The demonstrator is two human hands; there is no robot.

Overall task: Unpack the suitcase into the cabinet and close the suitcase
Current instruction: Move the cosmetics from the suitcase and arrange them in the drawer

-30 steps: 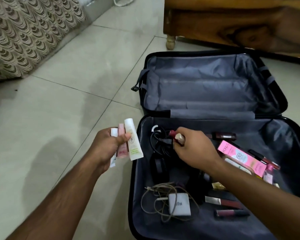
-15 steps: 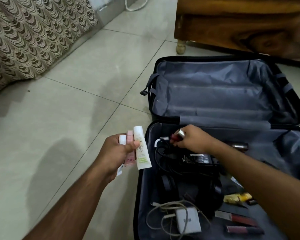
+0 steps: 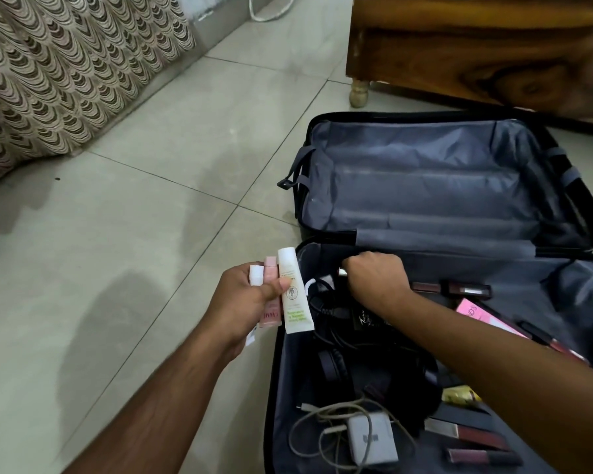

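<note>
suitcase: black hard-shell suitcase (image 3: 459,115) with grey fabric lining, lying open flat on the pale tiled floor (image 3: 134,200). I see the far half bare, the near half holding the clutter.
left hand: left hand (image 3: 243,302) is closed round three small tubes, held upright just outside the suitcase's left edge: white tube with green print (image 3: 293,295), pink tube (image 3: 271,299), small white-capped tube (image 3: 255,276).
right hand: right hand (image 3: 374,275) is fisted over the near half's far-left corner, gripping a small dark-red item with a metallic end (image 3: 342,271); mostly hidden, so I can't tell what it is.
near half contents: black cables and power brick (image 3: 367,318), black headphones (image 3: 336,367), white charger with a grey cord (image 3: 372,439), pink box (image 3: 473,311), several dark-red lip-colour sticks (image 3: 466,434).
surroundings: wooden cabinet on turned feet (image 3: 476,46) just behind the suitcase; patterned fabric (image 3: 65,63) at far left.
</note>
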